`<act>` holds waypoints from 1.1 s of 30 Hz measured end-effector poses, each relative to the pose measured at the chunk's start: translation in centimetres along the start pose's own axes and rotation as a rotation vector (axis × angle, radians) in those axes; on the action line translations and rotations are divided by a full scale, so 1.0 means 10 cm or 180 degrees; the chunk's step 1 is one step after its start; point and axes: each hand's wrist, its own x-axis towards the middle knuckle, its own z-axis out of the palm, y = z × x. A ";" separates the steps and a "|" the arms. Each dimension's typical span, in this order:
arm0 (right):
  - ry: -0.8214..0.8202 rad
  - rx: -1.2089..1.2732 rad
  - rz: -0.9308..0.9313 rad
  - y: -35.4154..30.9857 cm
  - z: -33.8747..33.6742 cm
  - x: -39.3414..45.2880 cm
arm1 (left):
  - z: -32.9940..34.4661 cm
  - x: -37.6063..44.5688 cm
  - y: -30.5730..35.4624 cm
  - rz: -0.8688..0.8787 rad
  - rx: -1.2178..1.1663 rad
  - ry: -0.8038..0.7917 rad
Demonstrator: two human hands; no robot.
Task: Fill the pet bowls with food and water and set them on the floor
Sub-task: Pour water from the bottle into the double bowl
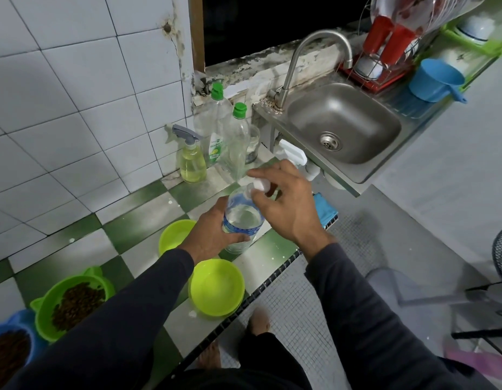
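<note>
At frame centre, the left hand [213,235] grips a clear plastic water bottle [242,220]; the right hand [283,204] pinches its white cap [260,183] above the checkered worktop [131,232].

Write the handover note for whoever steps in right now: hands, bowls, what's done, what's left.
Left hand grips the water bottle, standing on the counter. Right hand pinches the white cap by the bottle's neck.
Done: green eared bowl and blue bowl hold kibble.
The two lime bowls are on the counter; whether they hold water is unclear.
Left: pour water if needed, then set all bowls on the floor.
</note>
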 end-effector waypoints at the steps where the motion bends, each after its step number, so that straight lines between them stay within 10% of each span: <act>1: 0.0217 0.0119 0.0171 0.05 0.02 -0.06 | 0.00 0.00 0.00 0.0011 0.0006 0.0000; 6: 0.0568 0.0359 0.1234 0.47 0.27 -0.50 | -0.01 -0.02 0.00 0.0021 0.0043 0.0020; 12: -0.0294 0.0067 0.2149 1.04 0.69 -1.07 | -0.01 -0.01 -0.05 0.0073 0.0043 0.0015; 33: -0.1924 -0.0962 0.1527 1.45 1.15 -1.49 | 0.00 0.00 -0.08 0.0145 -0.0015 -0.0003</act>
